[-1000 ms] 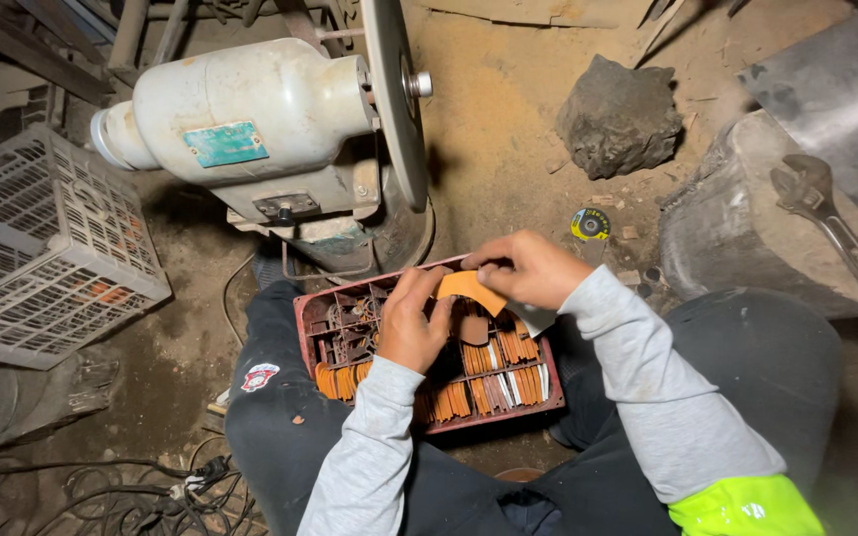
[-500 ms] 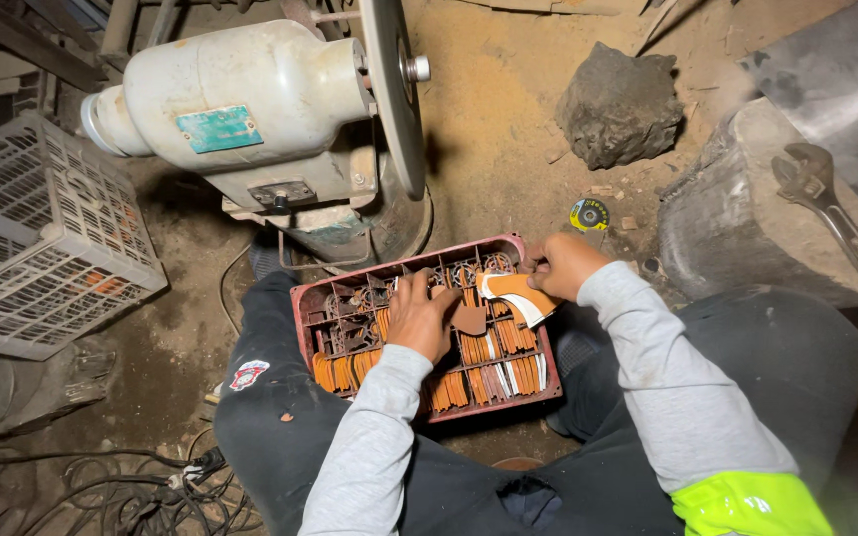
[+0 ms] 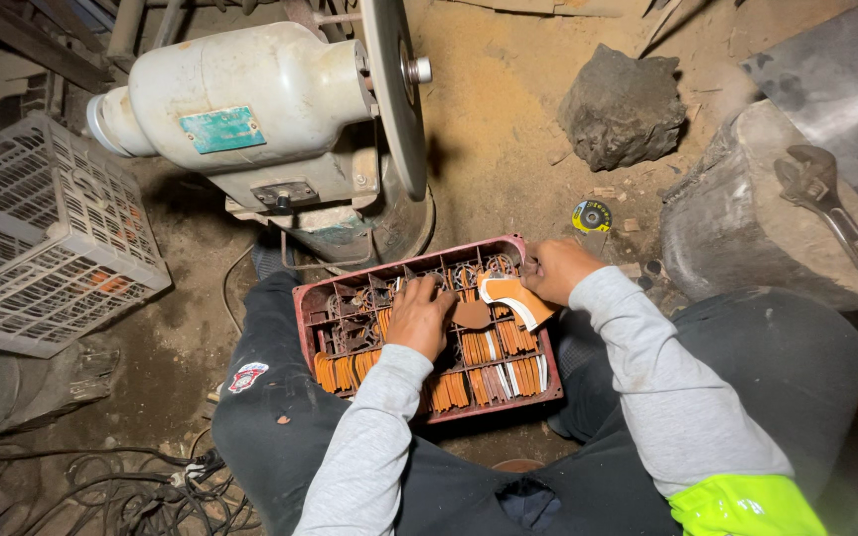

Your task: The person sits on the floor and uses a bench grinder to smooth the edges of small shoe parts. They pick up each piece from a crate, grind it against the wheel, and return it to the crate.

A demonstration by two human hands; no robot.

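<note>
Over the red tray (image 3: 306,316), our right hand (image 3: 555,270) pinches an orange piece (image 3: 514,299), long axis pointing toward our left hand (image 3: 419,316), spread flat just beside.

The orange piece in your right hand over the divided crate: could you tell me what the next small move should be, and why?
Probably lower the orange piece into a slot. The right hand holds it just above the red crate, whose compartments hold similar orange pieces on edge, and the left hand rests inside beside it.

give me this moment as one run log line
left hand: in red tray, on brown piece | right hand: holds orange piece | tray on lap | grinder ahead
</note>
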